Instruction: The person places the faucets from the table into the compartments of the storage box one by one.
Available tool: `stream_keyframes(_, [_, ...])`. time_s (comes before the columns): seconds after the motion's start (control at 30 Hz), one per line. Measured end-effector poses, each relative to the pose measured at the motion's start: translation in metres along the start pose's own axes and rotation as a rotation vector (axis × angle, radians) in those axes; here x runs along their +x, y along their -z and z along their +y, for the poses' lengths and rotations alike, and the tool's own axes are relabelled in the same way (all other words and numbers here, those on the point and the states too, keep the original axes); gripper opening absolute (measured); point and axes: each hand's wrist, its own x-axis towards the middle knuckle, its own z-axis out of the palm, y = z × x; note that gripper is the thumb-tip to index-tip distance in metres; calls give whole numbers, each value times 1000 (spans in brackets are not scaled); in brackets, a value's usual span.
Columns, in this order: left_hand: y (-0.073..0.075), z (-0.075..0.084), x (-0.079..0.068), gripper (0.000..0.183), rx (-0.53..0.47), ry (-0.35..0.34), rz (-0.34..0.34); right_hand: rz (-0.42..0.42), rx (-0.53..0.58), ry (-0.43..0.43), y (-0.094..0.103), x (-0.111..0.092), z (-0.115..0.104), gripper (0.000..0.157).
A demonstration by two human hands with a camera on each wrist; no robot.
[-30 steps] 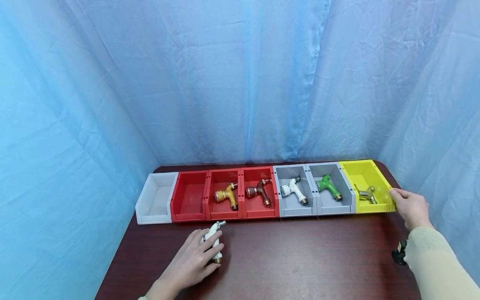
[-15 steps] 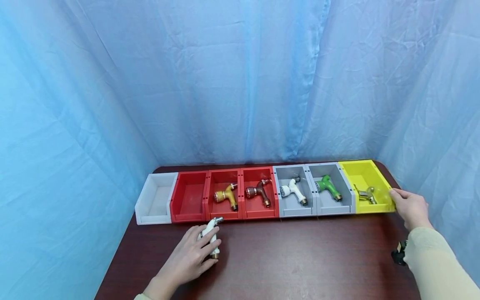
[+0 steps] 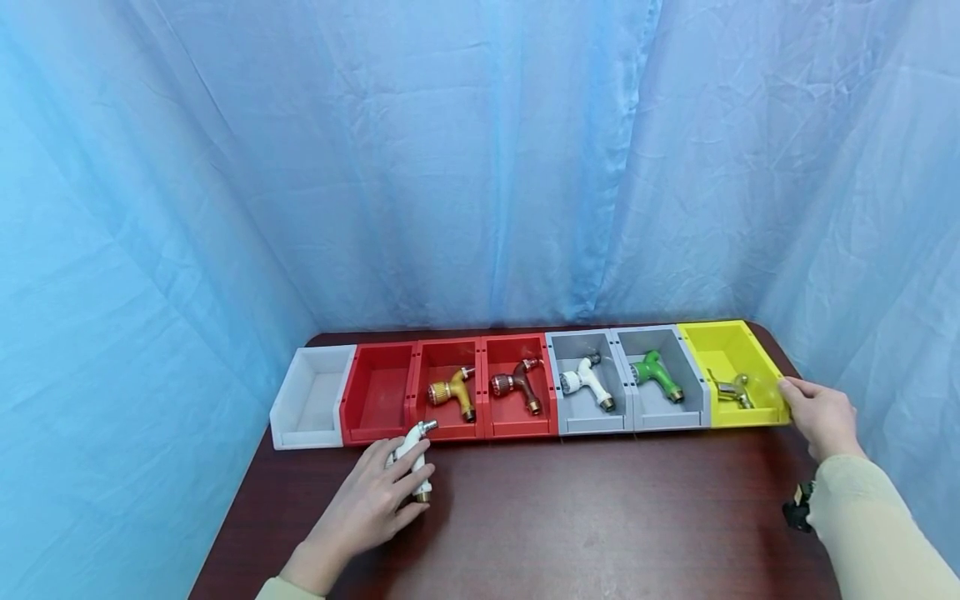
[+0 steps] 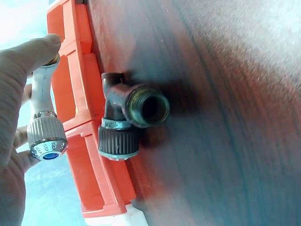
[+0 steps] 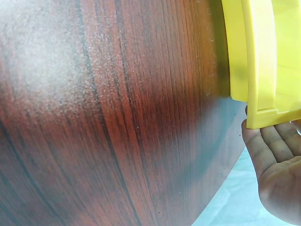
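Note:
My left hand (image 3: 367, 504) holds a white faucet (image 3: 411, 440) above the table, just in front of the red bins. Its ribbed knob (image 4: 47, 134) points downward in the left wrist view, and a thumb lies at the brass end. Close by in that view, a dark brown faucet (image 4: 115, 108) sits on the table; my left hand hides it in the head view. At the far right, my right hand (image 3: 823, 421) grips the side wall of the yellow bin (image 3: 750, 417) near its front corner. A brass-coloured faucet (image 3: 733, 390) lies inside this bin.
Bins stand in a row at the table's back. A white bin (image 3: 307, 437) and a red bin (image 3: 375, 433) at left hold nothing visible. Further right lie yellow (image 3: 457, 392), brown (image 3: 521, 383), white (image 3: 588, 381) and green (image 3: 658, 375) faucets, one per bin. Blue curtains (image 3: 480, 167) hang behind.
My left hand has moved a little left and toward the bins, carrying the white faucet. The right hand has stayed at the yellow bin.

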Motion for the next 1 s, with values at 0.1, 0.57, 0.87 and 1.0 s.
stream_keyframes(0.1, [2, -5, 1, 67, 18, 4, 4, 2, -7, 0, 0, 0, 0, 82])
stream_keyframes(0.57, [11, -25, 8, 72, 59, 51, 47, 4, 5, -5, 0, 0, 0, 80])
stream_keyframes(0.87, [11, -42, 9, 72, 64, 47, 67, 3, 12, -4, 0, -1, -2, 81])
stream_keyframes(1.0, [11, -50, 11, 71, 80, 40, 76, 4, 12, -2, 0, -1, -1, 81])
